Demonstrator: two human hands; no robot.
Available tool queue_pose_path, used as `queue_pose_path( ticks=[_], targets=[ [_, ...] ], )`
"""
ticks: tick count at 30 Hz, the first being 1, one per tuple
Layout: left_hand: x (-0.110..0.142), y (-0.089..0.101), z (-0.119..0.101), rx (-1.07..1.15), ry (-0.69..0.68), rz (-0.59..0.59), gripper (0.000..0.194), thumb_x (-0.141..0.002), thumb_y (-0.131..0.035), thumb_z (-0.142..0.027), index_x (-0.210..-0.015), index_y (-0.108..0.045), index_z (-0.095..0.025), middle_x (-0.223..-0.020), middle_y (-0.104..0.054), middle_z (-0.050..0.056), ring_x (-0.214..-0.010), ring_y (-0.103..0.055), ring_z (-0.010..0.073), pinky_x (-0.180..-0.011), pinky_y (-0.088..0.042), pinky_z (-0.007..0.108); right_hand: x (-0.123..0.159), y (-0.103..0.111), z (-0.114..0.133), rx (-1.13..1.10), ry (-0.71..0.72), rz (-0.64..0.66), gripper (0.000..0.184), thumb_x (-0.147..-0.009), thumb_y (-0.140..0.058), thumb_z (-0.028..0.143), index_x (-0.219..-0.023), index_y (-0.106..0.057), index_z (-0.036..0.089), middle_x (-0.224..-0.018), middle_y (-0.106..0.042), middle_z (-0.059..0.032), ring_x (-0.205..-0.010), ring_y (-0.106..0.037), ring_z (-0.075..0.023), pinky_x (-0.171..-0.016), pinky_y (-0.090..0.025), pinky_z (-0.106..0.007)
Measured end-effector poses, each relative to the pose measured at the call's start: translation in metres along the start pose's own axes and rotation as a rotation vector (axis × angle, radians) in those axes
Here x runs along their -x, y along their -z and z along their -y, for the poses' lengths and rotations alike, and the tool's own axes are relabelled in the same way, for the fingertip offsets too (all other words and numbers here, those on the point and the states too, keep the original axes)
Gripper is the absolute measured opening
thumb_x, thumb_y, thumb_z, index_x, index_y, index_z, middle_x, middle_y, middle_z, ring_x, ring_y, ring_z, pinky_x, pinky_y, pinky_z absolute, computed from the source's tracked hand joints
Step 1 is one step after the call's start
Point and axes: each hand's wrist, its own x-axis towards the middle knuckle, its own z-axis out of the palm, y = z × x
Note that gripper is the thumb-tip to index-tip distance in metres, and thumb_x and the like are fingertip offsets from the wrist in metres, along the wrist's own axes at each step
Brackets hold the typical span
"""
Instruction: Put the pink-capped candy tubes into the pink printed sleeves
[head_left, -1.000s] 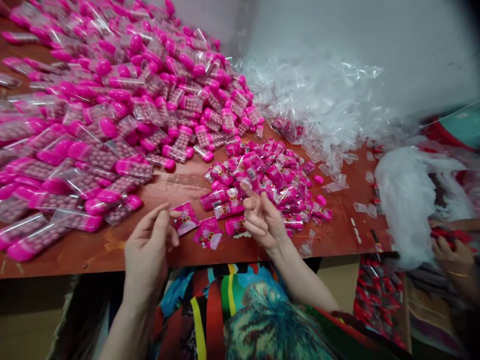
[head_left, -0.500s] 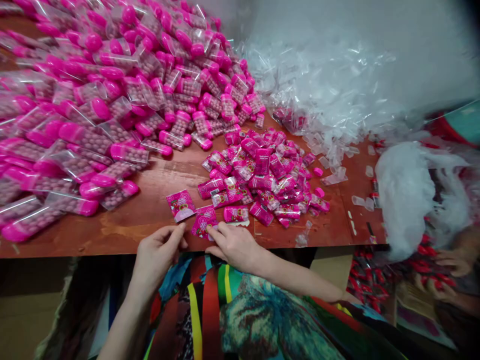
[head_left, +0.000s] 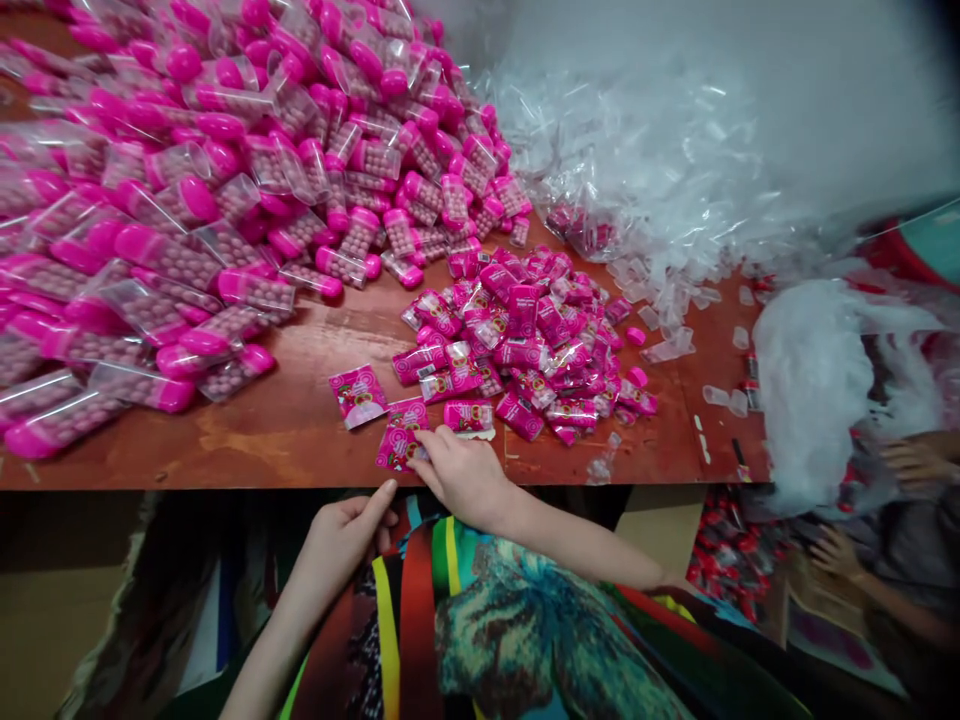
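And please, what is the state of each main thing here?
Nearer printed piece, partly covered by fingers
Right hand, fingertips on that piece
Left hand, fingers partly curled; contents unclear
Farther printed piece, flat, untouched
Clear bottles, pink-capped, holding pellets, heaped
Small pink packs, wrapped, heaped
Clear plastic pieces, loosely piled
White plastic, crumpled

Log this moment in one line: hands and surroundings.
right hand: touching pink wrapper | left hand: near table edge, grip unclear | second wrapper: left of first | packet pile: beyond, right | tube pile: beyond, left
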Motion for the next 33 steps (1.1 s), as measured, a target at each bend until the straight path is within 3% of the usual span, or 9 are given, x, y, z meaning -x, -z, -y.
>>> queue_pose_path(
  ticks=[5,10,13,18,21,25,30,33],
  targets=[
    [-0.001,-0.006,-0.003,0.212,0.019,-0.044,0.059,-0.065,-0.069,-0.068,-0.074,-0.072,-0.010,-0.060,-0.070,0.011,-0.034,-0.047,0.0115,-0.038,-0.023,0.023,-0.004,0.002,0.006,-0.064,0.071,0.098,0.024,-0.102,-0.042,0.032,-0.101,-0.061,0.017,-0.098,-0.068,-0.0067,-0.085,-0.067,-0.0198,-0.067,-0.048,-0.027],
    [-0.002,-0.009,0.000,0.243,0.033,-0.087,0.057,-0.062,-0.073,-0.066,-0.066,-0.071,-0.010,-0.057,-0.069,0.011,-0.032,-0.046,0.0100,-0.037,-0.021,0.022,-0.004,0.002,0.006,-0.134,-0.026,0.039,0.034,-0.102,-0.043,0.036,-0.130,-0.051,0.018,-0.109,-0.070,-0.0097,-0.095,-0.068,-0.0214,-0.075,-0.049,-0.029],
    [-0.002,-0.008,0.005,0.222,0.048,-0.057,0.055,-0.064,-0.073,-0.064,-0.063,-0.071,-0.009,-0.041,-0.059,0.007,-0.031,-0.040,0.0084,-0.038,-0.019,0.021,-0.002,0.000,0.006,-0.101,-0.012,0.055,0.032,-0.103,-0.039,0.033,-0.125,-0.055,0.018,-0.110,-0.069,-0.0108,-0.093,-0.068,-0.0218,-0.072,-0.049,-0.029],
    [-0.003,-0.009,0.002,0.262,0.073,-0.080,0.053,-0.064,-0.073,-0.064,-0.062,-0.071,-0.011,-0.042,-0.060,0.007,-0.032,-0.038,0.0082,-0.038,-0.020,0.021,-0.004,-0.001,0.010,-0.224,0.131,0.114,0.027,-0.102,-0.042,0.030,-0.121,-0.058,0.021,-0.109,-0.069,-0.0071,-0.095,-0.067,-0.0189,-0.078,-0.050,-0.028],
    [-0.004,-0.009,0.001,0.273,0.083,-0.095,0.053,-0.066,-0.072,-0.064,-0.062,-0.071,-0.011,-0.036,-0.054,0.005,-0.032,-0.038,0.0090,-0.038,-0.020,0.021,-0.007,0.001,0.007,-0.239,0.098,0.069,0.034,-0.101,-0.041,0.025,-0.132,-0.053,0.021,-0.114,-0.068,-0.0086,-0.098,-0.066,-0.0192,-0.081,-0.050,-0.029],
    [-0.002,-0.004,0.005,0.306,0.087,-0.025,0.047,-0.067,-0.074,-0.058,-0.067,-0.071,-0.011,-0.041,-0.060,0.006,-0.034,-0.041,0.0086,-0.039,-0.023,0.020,-0.004,0.002,-0.001,-0.223,0.064,0.036,0.039,-0.099,-0.040,0.020,-0.136,-0.053,0.017,-0.112,-0.067,-0.0115,-0.095,-0.066,-0.0211,-0.081,-0.050,-0.031],
    [0.015,0.012,0.004,0.421,0.041,-0.089,0.037,-0.063,-0.080,-0.048,-0.069,-0.068,-0.013,-0.046,-0.062,0.004,-0.040,-0.047,0.0098,-0.041,-0.030,0.020,0.001,-0.002,0.000,-0.584,0.079,-0.105,0.028,-0.100,-0.044,0.023,-0.122,-0.061,0.019,-0.104,-0.065,-0.0072,-0.095,-0.062,-0.0168,-0.085,-0.048,-0.029],
    [0.025,0.018,-0.008,0.410,-0.052,-0.121,0.034,-0.065,-0.079,-0.046,-0.073,-0.070,-0.014,-0.046,-0.061,0.003,-0.042,-0.048,0.0107,-0.042,-0.031,0.020,-0.006,-0.002,0.008,-0.923,-0.011,-0.036,0.035,-0.095,-0.055,0.032,-0.127,-0.055,0.019,-0.097,-0.062,-0.0032,-0.074,-0.058,-0.0116,-0.068,-0.048,-0.024]
  ],
)
